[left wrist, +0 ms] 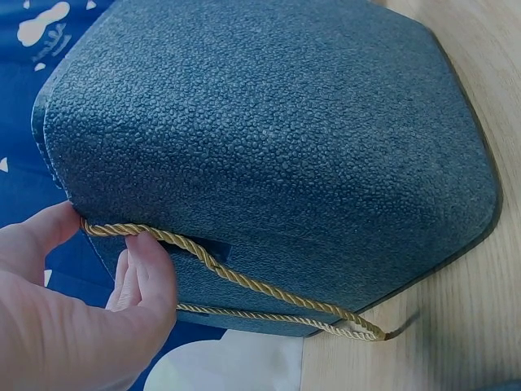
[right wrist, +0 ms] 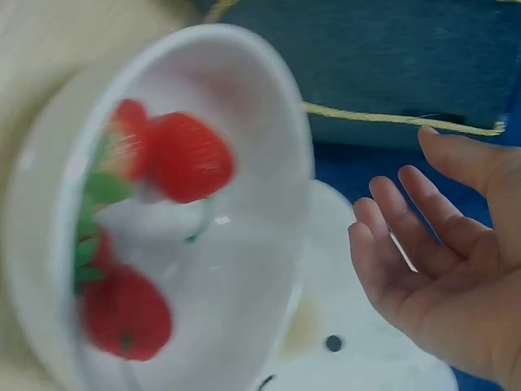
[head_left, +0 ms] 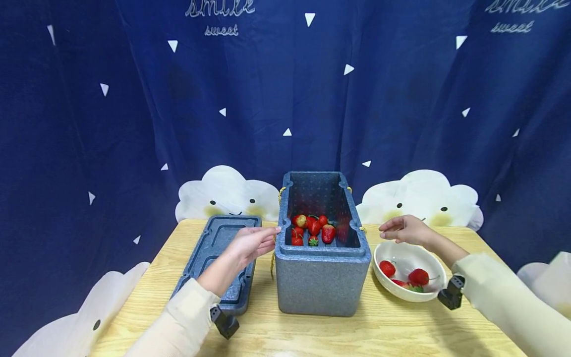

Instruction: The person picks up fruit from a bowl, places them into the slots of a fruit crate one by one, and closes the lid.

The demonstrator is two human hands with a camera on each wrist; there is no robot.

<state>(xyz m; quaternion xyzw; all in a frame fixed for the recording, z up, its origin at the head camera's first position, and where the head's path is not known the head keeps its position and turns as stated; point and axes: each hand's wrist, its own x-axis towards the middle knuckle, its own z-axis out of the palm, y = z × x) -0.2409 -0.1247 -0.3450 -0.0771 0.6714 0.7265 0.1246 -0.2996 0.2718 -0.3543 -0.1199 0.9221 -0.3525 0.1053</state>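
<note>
Two hands [head_left: 248, 244] [head_left: 408, 231], loosely spread; left touches one box [head_left: 321, 287]; right hangs near one bowl [head_left: 407, 259].

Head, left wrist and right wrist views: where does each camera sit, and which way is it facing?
Head: worn on the head, facing forward and down at the foam box, lid and white bowl; left hand, right hand and both sleeves show.
Left wrist: on that wrist, facing the box's outer side and its gold rope handle; left hand shows.
Right wrist: on that wrist, facing the bowl and its strawberries, box beyond; right hand shows.
Shared: head and right wrist both show the bowl.
</note>
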